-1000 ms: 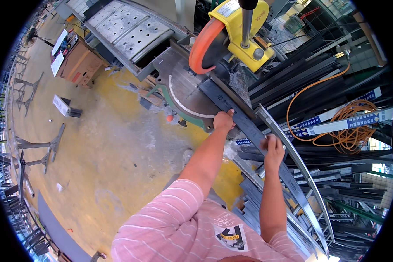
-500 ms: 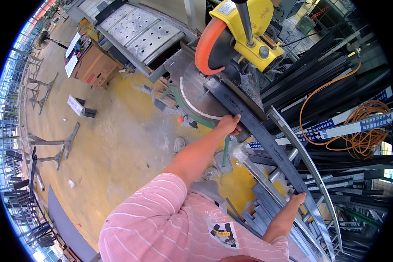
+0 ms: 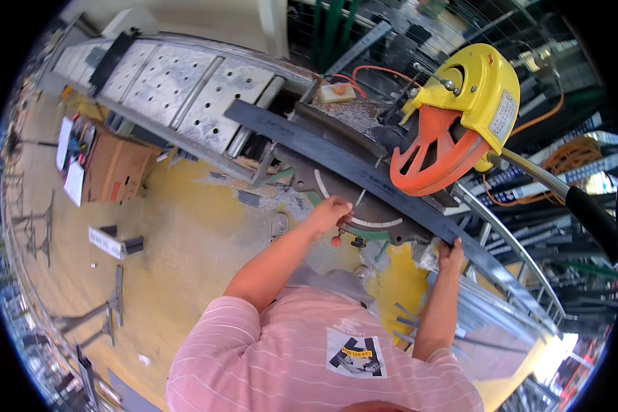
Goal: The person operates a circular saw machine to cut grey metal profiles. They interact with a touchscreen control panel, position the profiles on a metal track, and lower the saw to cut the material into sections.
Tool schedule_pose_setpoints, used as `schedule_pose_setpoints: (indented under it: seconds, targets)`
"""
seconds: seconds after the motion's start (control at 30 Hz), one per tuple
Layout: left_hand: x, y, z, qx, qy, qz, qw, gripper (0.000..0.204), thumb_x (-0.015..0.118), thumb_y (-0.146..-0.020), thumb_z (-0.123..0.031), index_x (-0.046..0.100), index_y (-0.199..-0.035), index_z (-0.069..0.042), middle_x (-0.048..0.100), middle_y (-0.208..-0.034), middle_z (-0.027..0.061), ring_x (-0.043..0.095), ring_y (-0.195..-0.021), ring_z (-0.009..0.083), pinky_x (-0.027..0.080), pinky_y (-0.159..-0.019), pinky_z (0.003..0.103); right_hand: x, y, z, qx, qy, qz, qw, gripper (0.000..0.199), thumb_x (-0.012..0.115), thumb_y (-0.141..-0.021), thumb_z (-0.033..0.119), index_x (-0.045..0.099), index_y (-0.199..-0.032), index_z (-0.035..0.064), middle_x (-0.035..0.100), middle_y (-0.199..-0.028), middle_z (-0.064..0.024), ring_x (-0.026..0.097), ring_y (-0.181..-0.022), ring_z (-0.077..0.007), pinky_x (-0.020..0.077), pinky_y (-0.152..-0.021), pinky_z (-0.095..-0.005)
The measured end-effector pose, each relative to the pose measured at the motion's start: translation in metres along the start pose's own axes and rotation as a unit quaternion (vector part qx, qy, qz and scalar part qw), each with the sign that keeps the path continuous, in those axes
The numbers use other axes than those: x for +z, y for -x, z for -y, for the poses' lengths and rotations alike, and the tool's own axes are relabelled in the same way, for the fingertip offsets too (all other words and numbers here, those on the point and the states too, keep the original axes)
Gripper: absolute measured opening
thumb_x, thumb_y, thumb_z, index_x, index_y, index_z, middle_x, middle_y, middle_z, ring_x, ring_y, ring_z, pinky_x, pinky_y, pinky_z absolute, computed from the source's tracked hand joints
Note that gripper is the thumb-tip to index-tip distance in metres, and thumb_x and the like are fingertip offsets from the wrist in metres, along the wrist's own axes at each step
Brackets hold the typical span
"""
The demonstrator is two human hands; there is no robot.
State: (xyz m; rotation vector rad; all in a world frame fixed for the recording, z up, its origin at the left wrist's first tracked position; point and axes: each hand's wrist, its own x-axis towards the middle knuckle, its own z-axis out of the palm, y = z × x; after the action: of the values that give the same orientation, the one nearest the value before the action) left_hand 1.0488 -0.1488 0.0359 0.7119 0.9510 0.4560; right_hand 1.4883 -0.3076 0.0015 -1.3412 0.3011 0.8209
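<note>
A long dark metal bar (image 3: 309, 141) lies slantwise across the base (image 3: 336, 189) of a cut-off saw, running from the perforated roller table to the rack at right. Above it sits the saw's head, a yellow housing (image 3: 491, 89) with an orange blade guard (image 3: 436, 154). My right hand (image 3: 451, 255) grips the bar's near edge right of the saw base, thumb on top. Close to the base's curved white scale, my left hand (image 3: 332, 213) has its fingers bent together, apart from the bar. No object shows in those fingers.
The perforated roller table (image 3: 192, 89) extends to the left. A cardboard box (image 3: 120, 168) with papers stands on the floor beyond it. At right are a curved rail rack (image 3: 515, 240), stacked metal lengths and a coiled orange hose (image 3: 573, 158). The saw's black-gripped handle (image 3: 590, 220) sticks out rightward.
The bar has slid leftward across the saw base onto the roller table's end. My left hand has let go of it, while my right hand still grips it nearer the saw. The view has turned.
</note>
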Motion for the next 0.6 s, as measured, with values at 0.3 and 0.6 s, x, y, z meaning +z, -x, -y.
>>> schedule_pose_setpoints:
  seconds: [0.3,0.6]
  targets:
    - [-0.016,-0.017,-0.062,0.034,0.347,-0.159,0.924,0.034,0.061,-0.094,-0.016,0.049,-0.124,-0.004,0.059,-0.117,0.0115,0.062,-0.104,0.0263,0.055,-0.085,0.042,0.195,0.198,-0.156,0.096,-0.024,0.057,0.993,0.03,0.049,-0.1,0.027,0.05,-0.118,0.0025,0.059,-0.118,-0.0134,0.057,-0.112,-0.0304,0.0472,-0.097,-0.0496]
    - [-0.274,-0.025,-0.146,0.151,0.293,-0.369,0.869,0.037,0.063,-0.092,-0.021,0.053,-0.12,0.001,0.062,-0.112,0.0128,0.063,-0.098,0.0254,0.056,-0.081,0.04,0.149,0.149,-0.142,0.081,-0.097,0.059,0.99,0.034,0.044,-0.102,0.031,0.05,-0.125,0.0069,0.059,-0.121,-0.0099,0.06,-0.106,-0.0271,0.0474,-0.096,-0.049]
